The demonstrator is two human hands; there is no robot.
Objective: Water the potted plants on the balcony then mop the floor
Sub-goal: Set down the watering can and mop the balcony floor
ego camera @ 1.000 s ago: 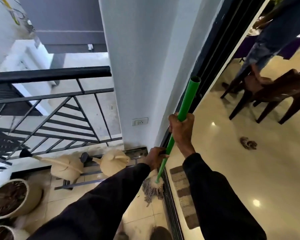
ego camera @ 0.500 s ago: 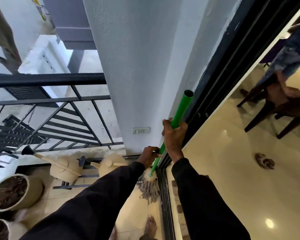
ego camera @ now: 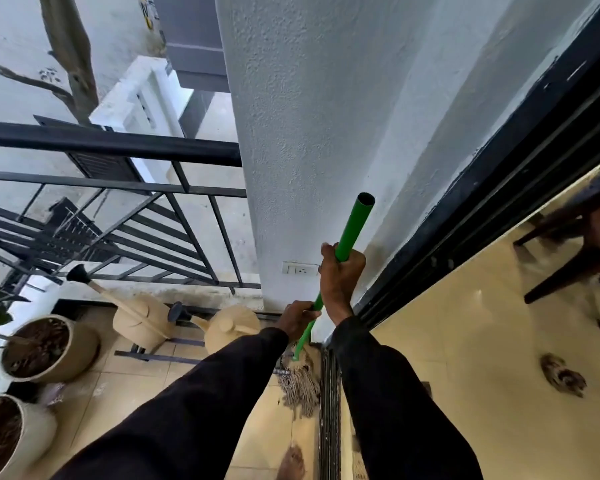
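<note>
Fingers of the right hand [ego camera: 340, 275] and left hand [ego camera: 297, 318] are wrapping tightly around the green tubular mop handle [ego camera: 352, 227], its stringy beige head [ego camera: 300, 384] touching the tiled balcony floor [ego camera: 125, 393].

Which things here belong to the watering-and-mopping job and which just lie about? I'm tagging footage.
Job:
- green-handled string mop, gripped by left hand and right hand
- two beige plastic watering cans
- two round beige plant pots

Lying about:
- dark wooden chair
- brown clump on indoor floor

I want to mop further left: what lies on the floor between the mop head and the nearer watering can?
In the head view, only bare tile shows between the mop head and the nearer watering can.
</note>
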